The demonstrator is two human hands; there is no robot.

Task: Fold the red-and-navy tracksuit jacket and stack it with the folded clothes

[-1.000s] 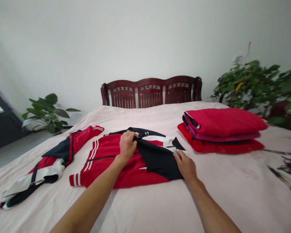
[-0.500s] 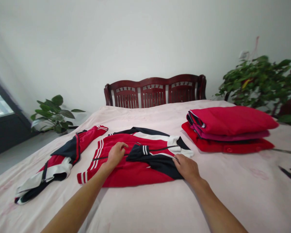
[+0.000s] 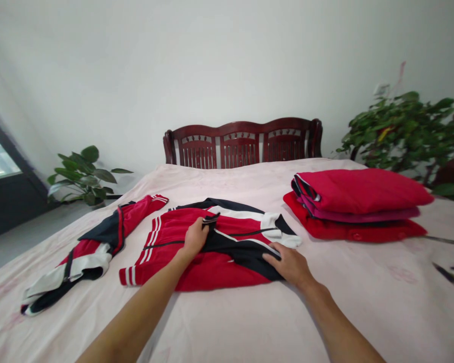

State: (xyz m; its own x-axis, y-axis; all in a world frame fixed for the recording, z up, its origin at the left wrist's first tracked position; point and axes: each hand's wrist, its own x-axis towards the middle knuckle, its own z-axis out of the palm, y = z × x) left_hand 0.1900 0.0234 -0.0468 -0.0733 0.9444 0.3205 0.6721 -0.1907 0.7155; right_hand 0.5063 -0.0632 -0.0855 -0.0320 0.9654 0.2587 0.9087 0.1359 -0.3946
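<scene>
A red, navy and white zip jacket [image 3: 208, 272] lies flat on the bed, its collar to the right and its striped hem to the left. A navy sleeve [image 3: 227, 242] is folded across its front. My left hand [image 3: 196, 236] is closed on the cuff of this sleeve, lifting it slightly off the jacket. My right hand [image 3: 289, 264] rests on the navy shoulder below the collar, thumb and fingers apart on the cloth. To the left lies a second garment [image 3: 98, 232] in the same colours, loosely folded.
A stack of folded red and magenta clothes [image 3: 359, 201] sits on the right of the pink bedsheet [image 3: 219, 327]. Dark, thin items [image 3: 452, 275] lie at the right edge. Behind stands a wooden headboard [image 3: 238, 143], with potted plants [image 3: 85, 174] on both sides.
My left hand has moved right and taken hold of the sleeve cuff, raising it. My right hand stays at the shoulder, its thumb now spread from the fingers.
</scene>
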